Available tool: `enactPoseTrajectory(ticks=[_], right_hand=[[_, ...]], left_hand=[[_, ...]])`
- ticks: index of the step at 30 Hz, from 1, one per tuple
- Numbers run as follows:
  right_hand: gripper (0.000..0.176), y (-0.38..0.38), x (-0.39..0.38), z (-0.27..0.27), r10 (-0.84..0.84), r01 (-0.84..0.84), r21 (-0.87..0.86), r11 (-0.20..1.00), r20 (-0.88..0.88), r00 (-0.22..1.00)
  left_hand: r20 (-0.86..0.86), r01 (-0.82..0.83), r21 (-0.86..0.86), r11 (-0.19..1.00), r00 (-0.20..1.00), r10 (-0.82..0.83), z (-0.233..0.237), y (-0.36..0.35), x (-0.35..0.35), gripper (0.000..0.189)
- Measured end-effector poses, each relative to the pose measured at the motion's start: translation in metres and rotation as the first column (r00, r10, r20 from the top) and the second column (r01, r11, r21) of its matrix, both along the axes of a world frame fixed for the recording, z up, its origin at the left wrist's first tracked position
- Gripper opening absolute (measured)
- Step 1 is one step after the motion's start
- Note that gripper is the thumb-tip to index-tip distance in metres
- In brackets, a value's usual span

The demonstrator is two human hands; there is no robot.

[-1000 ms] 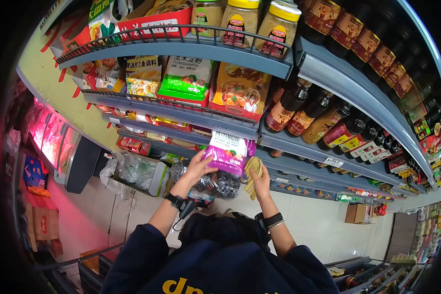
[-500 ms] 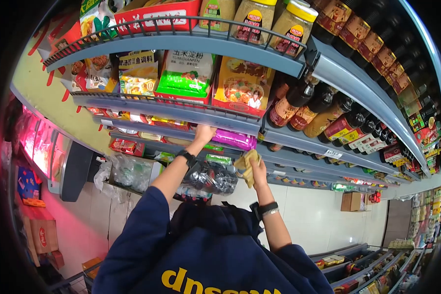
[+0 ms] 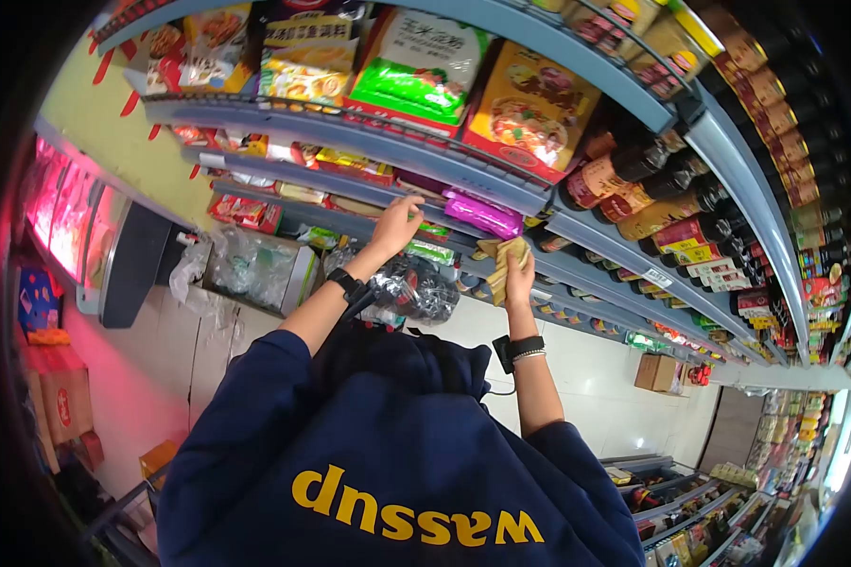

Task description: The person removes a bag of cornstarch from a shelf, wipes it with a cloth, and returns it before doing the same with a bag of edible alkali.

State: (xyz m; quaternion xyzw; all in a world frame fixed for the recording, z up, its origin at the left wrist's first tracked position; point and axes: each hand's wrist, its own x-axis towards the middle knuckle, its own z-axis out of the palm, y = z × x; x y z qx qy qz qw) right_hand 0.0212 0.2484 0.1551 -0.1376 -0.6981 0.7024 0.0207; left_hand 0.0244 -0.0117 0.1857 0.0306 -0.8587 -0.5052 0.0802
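My left hand [image 3: 399, 227], with a dark watch at the wrist, is at the front edge of a lower shelf [image 3: 350, 192]. Its fingers are loosely bent and apart, and I see no item in them. My right hand [image 3: 520, 280] grips a crumpled yellowish cloth [image 3: 498, 269], part of which hangs below the fingers. Just above that cloth, a shiny purple packet [image 3: 483, 214] lies on the shelf, its end sticking out over the edge. Green packets [image 3: 430, 250] lie on the shelf below, between my two hands.
Bags of starch [image 3: 418, 71] and seasoning boxes [image 3: 529, 104] stand behind a wire rail above. Dark sauce bottles [image 3: 624, 170] line the shelves on the right. Wrapped bottles [image 3: 416, 291] and a carton of clear plastic [image 3: 255, 269] are low down in front of me.
My left hand has come out from under the upper shelf to the shelf's front edge. My right hand still holds the cloth. The view has tilted lower, showing less of the top shelf.
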Motion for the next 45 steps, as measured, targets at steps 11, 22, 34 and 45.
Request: enactPoseTrajectory(ticks=[11, 22, 34, 45], right_hand=[[0.034, -0.069, 0.066, 0.01, 0.251, -0.249, 0.24, 0.938, 0.022, 0.968], [0.047, -0.226, 0.091, -0.009, 0.812, -0.859, 0.278, 0.43, 0.298, 0.502], [0.033, -0.266, -0.097, -0.151, 0.651, -0.492, 0.655, 0.574, -0.002, 0.759], [0.04, -0.272, -0.197, -0.232, 0.44, -0.209, 0.955, 0.208, 0.1, 0.893]], left_hand=[[0.538, -0.106, 0.627, 0.772, 0.775, -0.331, -0.049, -0.058, 0.109, 0.047], [0.307, -0.314, 0.94, -0.131, 0.949, -0.074, -0.088, -0.067, 0.144, 0.034], [0.168, 0.018, 0.88, -0.475, 0.923, 0.345, -0.207, -0.136, 0.202, 0.04], [0.305, -0.129, 0.878, -0.461, 0.893, 0.332, -0.223, -0.141, 0.223, 0.035]])
